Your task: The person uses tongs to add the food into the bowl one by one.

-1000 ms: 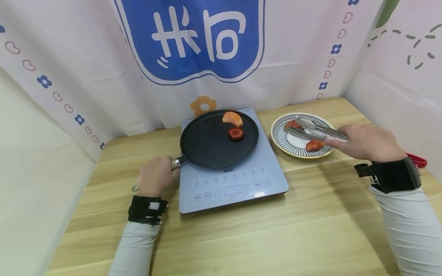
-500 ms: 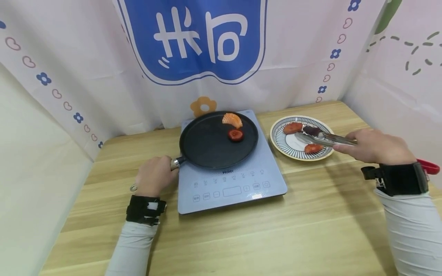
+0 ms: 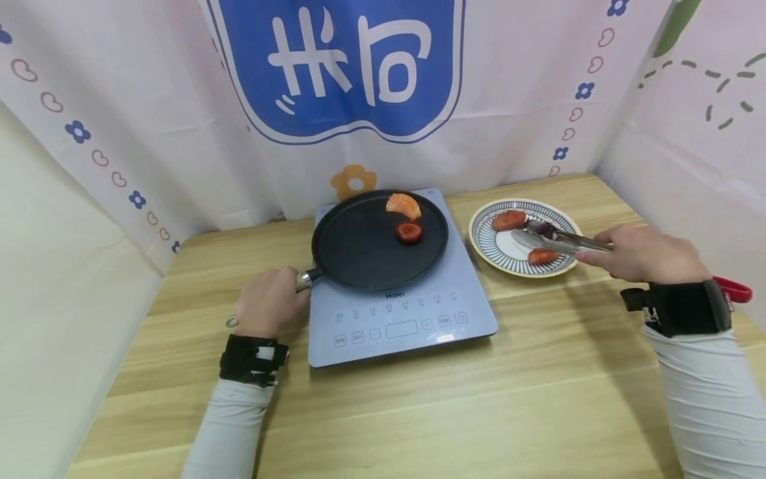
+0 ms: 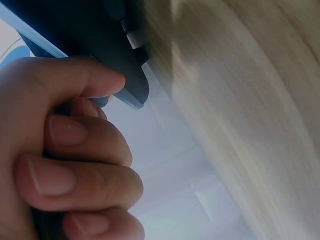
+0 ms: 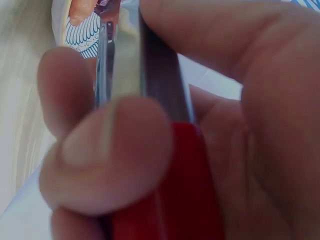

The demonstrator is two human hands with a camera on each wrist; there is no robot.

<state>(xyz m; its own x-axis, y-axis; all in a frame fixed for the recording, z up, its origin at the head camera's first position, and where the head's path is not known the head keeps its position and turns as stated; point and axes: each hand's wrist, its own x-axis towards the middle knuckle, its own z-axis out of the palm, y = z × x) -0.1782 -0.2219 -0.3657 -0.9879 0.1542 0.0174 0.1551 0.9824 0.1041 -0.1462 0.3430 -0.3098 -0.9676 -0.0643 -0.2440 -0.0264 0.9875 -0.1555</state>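
A big white cloth with a blue shape (image 3: 509, 80) hangs at the back of the light brown wooden worktop (image 3: 395, 412). On the worktop is a flat, pale blue, square-cornered cooker (image 3: 413, 346). A round, flat, black pan (image 3: 365, 249) sits on the cooker. Its short handle points to the near left. Just to the right of the cooker is a round white plate with thin dark blue lines (image 3: 505, 249).

Long silver metal tongs with a red grip (image 3: 577, 240) reach over the plate. There is something dark purple at their tips, but I cannot tell what it is. The right hand (image 3: 652, 254) holds the tongs. The left hand (image 3: 272, 303) has its fingers curled around the pan's handle.

Near the pan's far right edge lies an orange, curved food piece with white lines (image 3: 403, 205). Just in front of it is a round, dark red food piece (image 3: 409, 232). Two long, orange-red food pieces (image 3: 509, 220) lie apart on the plate.
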